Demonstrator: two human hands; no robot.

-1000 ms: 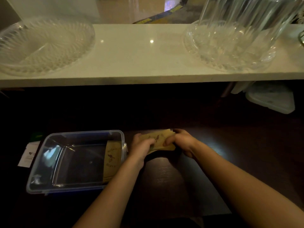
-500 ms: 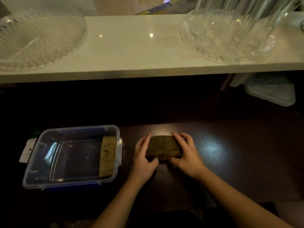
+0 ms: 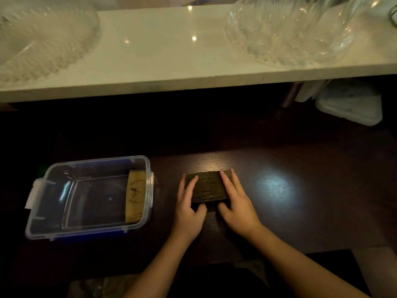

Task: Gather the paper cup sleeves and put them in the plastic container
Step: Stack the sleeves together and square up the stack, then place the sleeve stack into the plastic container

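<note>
A stack of brown paper cup sleeves (image 3: 209, 186) stands on edge on the dark table, its layered edges facing up. My left hand (image 3: 189, 208) presses its left end and my right hand (image 3: 235, 204) presses its right end, so both hands clasp the stack between them. To the left sits the clear plastic container (image 3: 44, 214) with blue clips. Another bundle of printed sleeves (image 3: 135, 197) leans against the container's right inner wall.
A white counter (image 3: 163, 59) overhangs the back of the table and carries a cut-glass platter (image 3: 45, 39) and a glass bowl (image 3: 292, 33). A white lidded box (image 3: 352, 105) sits under it at right. A white tag (image 3: 32, 193) lies left of the container.
The stack, held lifted and flat a second ago, now stands on edge on the table. Both hands have come down and squeeze its ends.
</note>
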